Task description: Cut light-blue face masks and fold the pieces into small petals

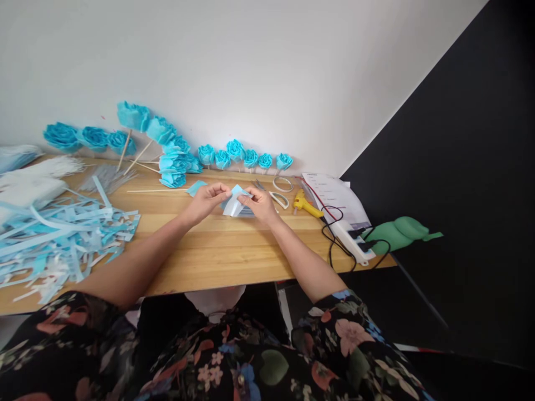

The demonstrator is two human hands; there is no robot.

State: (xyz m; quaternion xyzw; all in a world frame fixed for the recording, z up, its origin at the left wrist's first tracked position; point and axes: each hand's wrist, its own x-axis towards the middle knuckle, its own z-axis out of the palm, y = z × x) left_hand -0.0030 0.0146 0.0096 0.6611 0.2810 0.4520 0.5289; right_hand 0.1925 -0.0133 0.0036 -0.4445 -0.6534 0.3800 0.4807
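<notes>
My left hand (208,199) and my right hand (259,203) meet over the middle of the wooden table (217,250). Between them they pinch a small pale blue piece of ribbon (234,201), folded to a point. Fingers of both hands are closed on it. Under the hands lies a small stack of more blue pieces (246,211). Another blue piece (195,187) rests just behind my left hand, next to a thin wooden stick (154,191).
Finished blue ribbon roses (244,156) line the wall, larger ones on sticks (134,116) at left. A heap of ribbon scraps (54,236) covers the left side. Scissors (276,196), a yellow glue gun (306,205), a power strip (353,240) and papers (334,195) lie at right.
</notes>
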